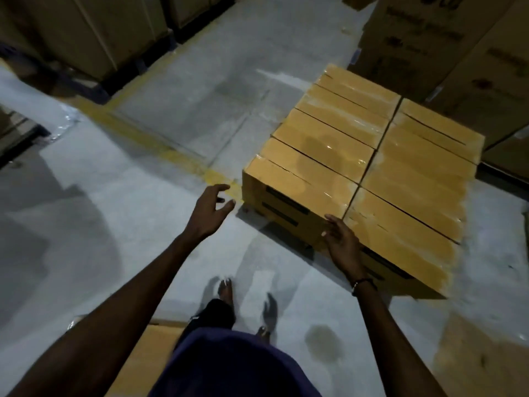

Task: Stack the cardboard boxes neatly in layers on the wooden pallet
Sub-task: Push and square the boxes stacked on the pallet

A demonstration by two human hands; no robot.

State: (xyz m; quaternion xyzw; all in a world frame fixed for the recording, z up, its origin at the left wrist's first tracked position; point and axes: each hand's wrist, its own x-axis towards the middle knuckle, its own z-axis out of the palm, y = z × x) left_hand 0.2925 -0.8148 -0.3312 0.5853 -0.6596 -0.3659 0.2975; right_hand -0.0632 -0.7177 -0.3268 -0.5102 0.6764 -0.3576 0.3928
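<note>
Ahead and to the right, the stacked cardboard boxes [363,167] sit low over the floor [143,196], long axes running left-right. The right hand [342,245] touches the near corner, fingers released; the left hand [210,209] hovers apart, loosely spread and empty.

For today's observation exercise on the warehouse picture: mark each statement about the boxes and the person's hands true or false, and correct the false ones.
1. The stacked boxes form two columns side by side. True.
2. The left hand grips a box. False: it hangs over the floor, fingers spread, holding nothing.
3. The right hand is at the stack's near side. True.
4. The right wrist is bare. False: it wears a dark band.
5. A yellow line marks the floor. True.
</note>
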